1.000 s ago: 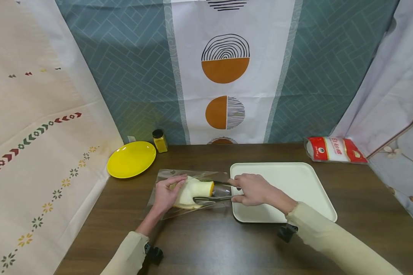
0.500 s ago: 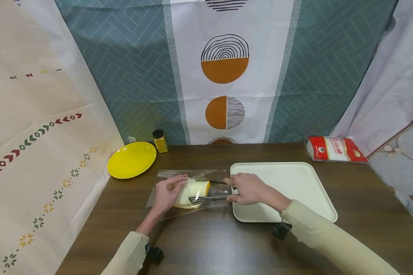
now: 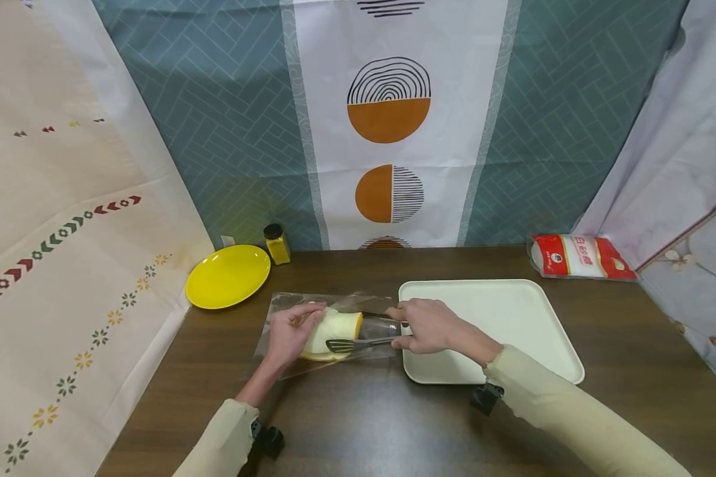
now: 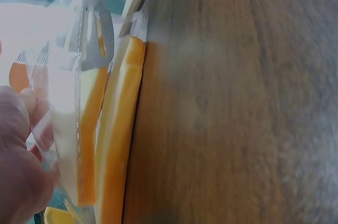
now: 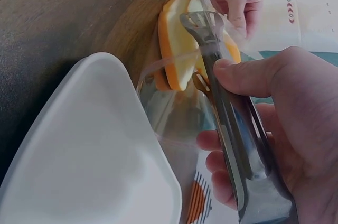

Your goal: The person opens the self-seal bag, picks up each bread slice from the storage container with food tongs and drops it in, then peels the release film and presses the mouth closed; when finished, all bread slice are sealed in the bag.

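Several bread slices (image 3: 336, 326) with orange-yellow crusts lie in a clear plastic bag (image 3: 282, 303) on the table. My left hand (image 3: 288, 336) pinches the bag's film over their left end. From the right, my right hand (image 3: 432, 329) grips metal tongs (image 5: 232, 113), thumb on one arm and fingers on the other. The tongs' slotted tips reach to the bread, one along the slices' near side and one toward the far side, with the arms spread. In the left wrist view, an upper slice (image 4: 90, 139) stands slightly apart from the lower slice (image 4: 119, 139).
A white tray (image 3: 489, 301) lies right of the bag, beneath my right hand. A yellow plate (image 3: 227, 278) and a dark-lidded yellow jar (image 3: 278, 248) stand at the back left. At the back right rests a red and white packet (image 3: 581, 258). Cloth hangs behind the table.
My right hand and the tongs have shifted slightly left, deeper over the bread. The upper slice's right end has slid a little left. My left hand stays in place.
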Demonstrator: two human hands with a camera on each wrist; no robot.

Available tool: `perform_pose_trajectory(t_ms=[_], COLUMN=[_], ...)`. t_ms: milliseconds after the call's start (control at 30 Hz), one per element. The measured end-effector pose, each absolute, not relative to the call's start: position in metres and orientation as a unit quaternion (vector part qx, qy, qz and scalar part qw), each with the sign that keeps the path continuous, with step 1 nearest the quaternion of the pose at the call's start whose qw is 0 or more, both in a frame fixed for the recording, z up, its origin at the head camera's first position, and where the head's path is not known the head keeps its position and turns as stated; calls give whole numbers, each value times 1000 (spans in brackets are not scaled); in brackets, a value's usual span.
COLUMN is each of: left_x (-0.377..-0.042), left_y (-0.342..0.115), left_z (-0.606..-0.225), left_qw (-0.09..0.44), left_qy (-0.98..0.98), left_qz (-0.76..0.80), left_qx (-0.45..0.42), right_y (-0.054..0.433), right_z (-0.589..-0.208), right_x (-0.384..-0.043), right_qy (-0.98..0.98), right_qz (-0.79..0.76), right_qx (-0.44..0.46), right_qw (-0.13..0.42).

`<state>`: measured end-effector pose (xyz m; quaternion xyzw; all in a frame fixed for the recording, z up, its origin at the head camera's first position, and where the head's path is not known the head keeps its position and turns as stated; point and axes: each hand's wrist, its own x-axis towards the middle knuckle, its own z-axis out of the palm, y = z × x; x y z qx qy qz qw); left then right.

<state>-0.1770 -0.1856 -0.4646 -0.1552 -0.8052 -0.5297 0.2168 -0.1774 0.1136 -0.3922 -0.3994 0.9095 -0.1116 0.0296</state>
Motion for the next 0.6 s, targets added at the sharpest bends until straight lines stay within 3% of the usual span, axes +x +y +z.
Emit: perform_pose_trajectory(t_ms=[333, 600], left_x=[-158, -156], left_y=[-172, -171], left_z=[-431, -428], left_qw=[223, 245], left_qy=[-795, -798], left_qz=[-543, -526], left_qx=[-153, -162], right_y=[103, 99], right_z=[-395, -395], right_x=[-180, -181], right_qy=[914, 917], right_qz=[-112, -111], right_qx=[-389, -381], right_qw=[31, 37])
